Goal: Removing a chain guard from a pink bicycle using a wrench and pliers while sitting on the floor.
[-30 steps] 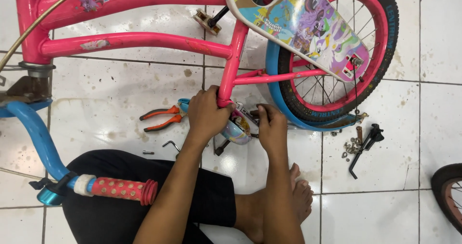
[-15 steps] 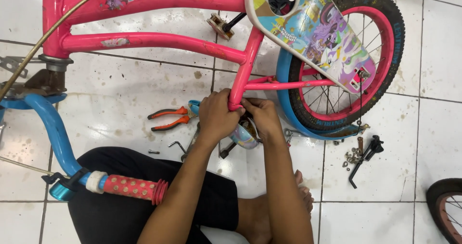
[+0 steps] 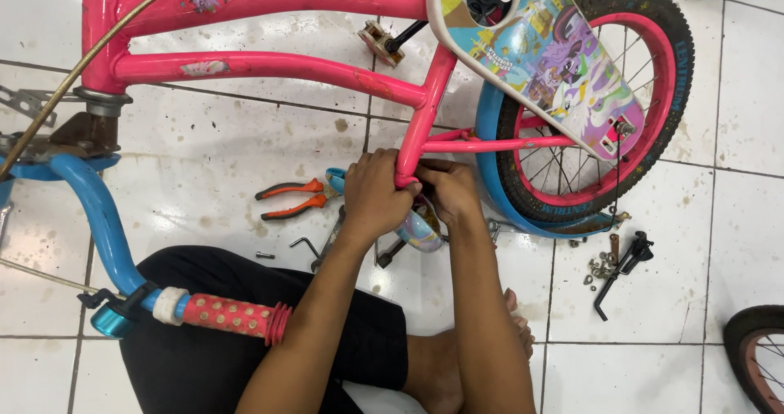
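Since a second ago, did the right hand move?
Yes. The right hand slid left along the bike, closer to the pink seat tube and the left hand.

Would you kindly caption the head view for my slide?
Both hands, left and right, grip a pink bicycle frame above orange-handled pliers on white tiles.

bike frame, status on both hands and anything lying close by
Left hand and right hand both clamped on the pink seat tube at its base. Orange pliers on the tiles beside the left hand.

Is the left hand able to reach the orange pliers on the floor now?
Probably yes. The left hand grips the pink frame, and the orange pliers lie just to its left on bare tile, nothing between. It must release the frame first.
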